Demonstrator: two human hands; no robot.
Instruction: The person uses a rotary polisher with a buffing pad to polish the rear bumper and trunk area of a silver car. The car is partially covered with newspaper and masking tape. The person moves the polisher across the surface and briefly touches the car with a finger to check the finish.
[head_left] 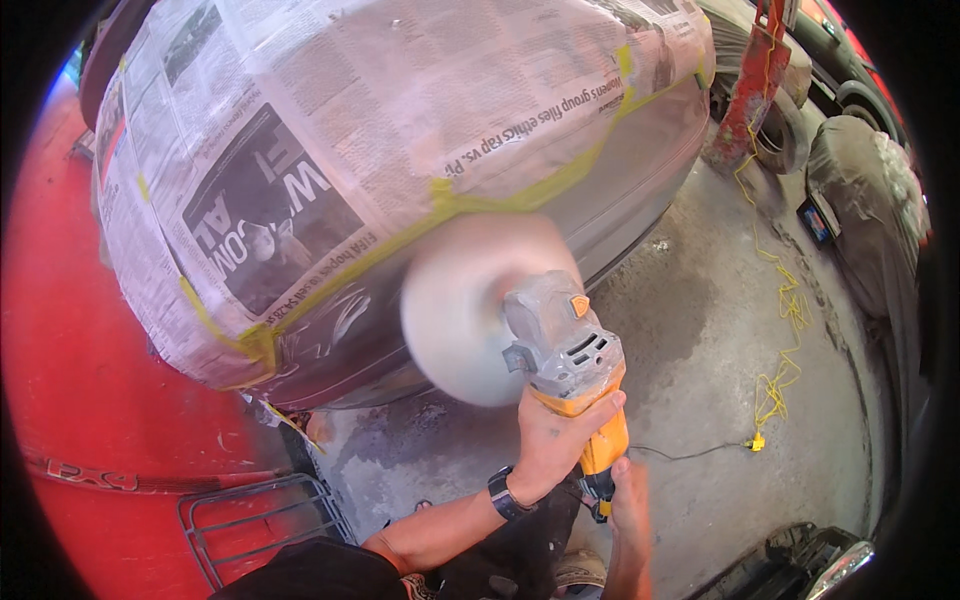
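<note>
A yellow-orange and grey power polisher (570,350) is held in front of me, its large round white pad (455,310) smeared by spinning. The pad lies against, or very close to, a dark glossy car bumper (345,335). My left hand (550,440), with a dark band at the wrist, wraps round the polisher's body just behind its grey head. Closed about the rear end by the cord is my right hand (630,495), its fingers partly hidden. Newspaper sheets (400,110) cover the car above the bumper, edged with yellow masking tape (520,195).
A black cord runs from the polisher to a yellow extension cord (780,390) on the concrete floor (690,400). A red post (750,80) and tyre (783,135) stand at far right, near a draped cover (860,200). A metal rack (260,525) sits at lower left by a red surface (90,400).
</note>
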